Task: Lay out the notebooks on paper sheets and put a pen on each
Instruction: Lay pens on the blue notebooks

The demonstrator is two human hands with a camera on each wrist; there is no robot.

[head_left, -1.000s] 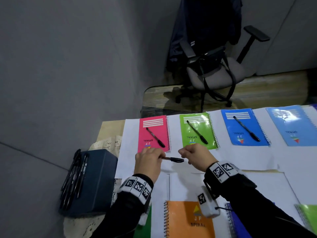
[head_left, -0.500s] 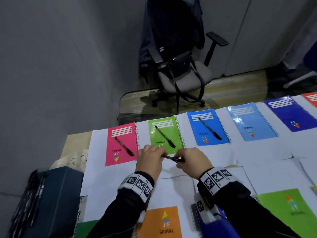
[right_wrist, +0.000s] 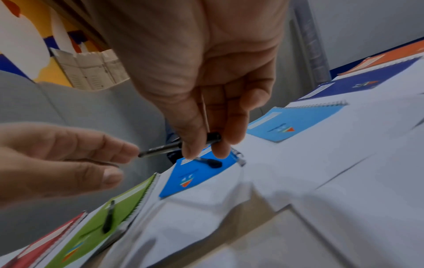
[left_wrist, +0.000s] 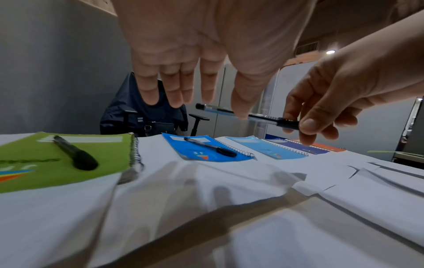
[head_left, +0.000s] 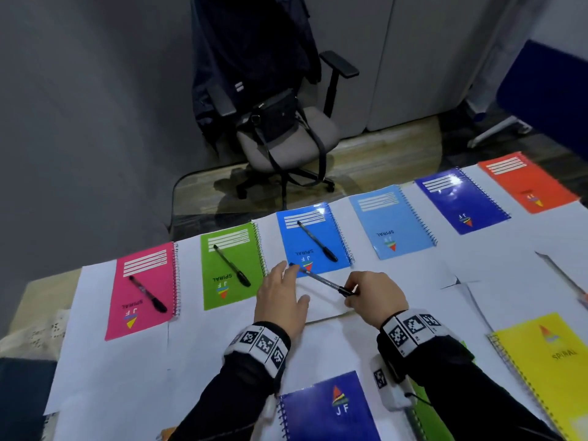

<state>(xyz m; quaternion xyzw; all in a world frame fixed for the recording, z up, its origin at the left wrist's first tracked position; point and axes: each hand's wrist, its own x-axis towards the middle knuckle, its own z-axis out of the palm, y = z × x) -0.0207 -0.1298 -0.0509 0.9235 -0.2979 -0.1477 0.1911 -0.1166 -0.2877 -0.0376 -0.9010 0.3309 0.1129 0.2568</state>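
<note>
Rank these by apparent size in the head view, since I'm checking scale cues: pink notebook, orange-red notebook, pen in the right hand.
1. pink notebook, largest, though it lies nearer the camera.
2. orange-red notebook, smaller, farther off.
3. pen, pinched by the right hand, smallest.

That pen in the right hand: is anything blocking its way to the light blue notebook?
Nothing visible. The right hand pinches the pen above bare paper, and the light blue notebook lies uncovered farther right.
</note>
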